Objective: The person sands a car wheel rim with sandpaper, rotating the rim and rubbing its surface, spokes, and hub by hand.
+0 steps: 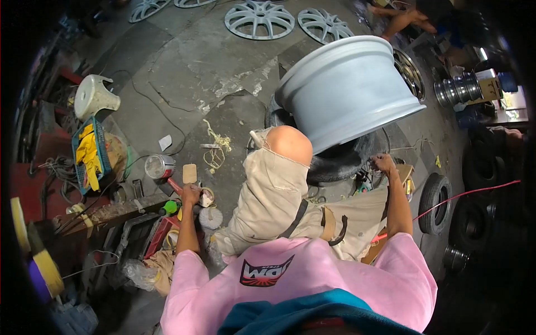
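My left hand (pixel 191 194) is closed at the lower edge of a flat tan rectangular piece (pixel 190 173), beside a red handle (pixel 175 186) and an open can (pixel 159 166). On the other side, my right hand (pixel 383 163) has its fingers curled near the edge of a black tyre (pixel 335 168); what they hold, if anything, is too small to tell. A large light grey wheel rim (pixel 346 89) lies tilted on that tyre, in front of my bent knee (pixel 288 146).
Several grey wheel faces (pixel 259 21) lie on the floor ahead. A white stool (pixel 95 97) and a basket with yellow gloves (pixel 89 153) are at left. More tyres (pixel 435 204) and a red hose (pixel 469 195) are at right. Another person's limb (pixel 403 21) shows at top right.
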Demonstrator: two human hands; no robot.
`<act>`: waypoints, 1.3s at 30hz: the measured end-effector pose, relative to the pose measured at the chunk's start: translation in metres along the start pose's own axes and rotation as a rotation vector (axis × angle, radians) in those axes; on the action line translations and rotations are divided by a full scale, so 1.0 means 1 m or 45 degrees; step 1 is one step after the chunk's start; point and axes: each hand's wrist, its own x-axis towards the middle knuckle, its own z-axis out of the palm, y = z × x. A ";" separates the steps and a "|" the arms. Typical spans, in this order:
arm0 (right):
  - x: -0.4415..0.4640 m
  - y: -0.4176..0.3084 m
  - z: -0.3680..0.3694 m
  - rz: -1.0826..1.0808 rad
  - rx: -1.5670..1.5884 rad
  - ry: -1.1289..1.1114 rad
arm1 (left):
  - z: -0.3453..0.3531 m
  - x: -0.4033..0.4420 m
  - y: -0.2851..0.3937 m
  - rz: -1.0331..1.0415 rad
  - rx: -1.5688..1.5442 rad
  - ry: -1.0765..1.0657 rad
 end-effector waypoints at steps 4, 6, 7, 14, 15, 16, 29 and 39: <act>-0.014 -0.023 -0.001 0.075 0.043 0.000 | 0.023 -0.012 -0.010 -0.061 -0.418 0.066; -0.011 -0.020 0.001 0.066 0.096 -0.015 | 0.028 -0.020 -0.006 -0.167 -0.463 0.084; -0.011 -0.016 0.000 0.072 0.086 -0.030 | 0.030 -0.022 -0.004 -0.232 -0.565 -0.033; -0.011 -0.025 -0.009 0.046 0.166 -0.188 | 0.025 -0.044 -0.003 -0.229 -0.554 0.100; 0.000 -0.010 -0.008 0.069 0.214 -0.184 | 0.034 -0.037 -0.019 -0.264 -0.584 0.114; 0.001 -0.012 -0.011 0.099 0.058 -0.187 | 0.045 -0.037 -0.035 -0.288 -0.616 0.121; -0.023 -0.051 -0.013 0.188 0.149 -0.286 | 0.010 -0.033 -0.032 -0.469 -0.806 0.206; -0.026 -0.057 -0.013 0.182 0.187 -0.275 | 0.010 -0.059 0.014 -0.344 -0.367 0.136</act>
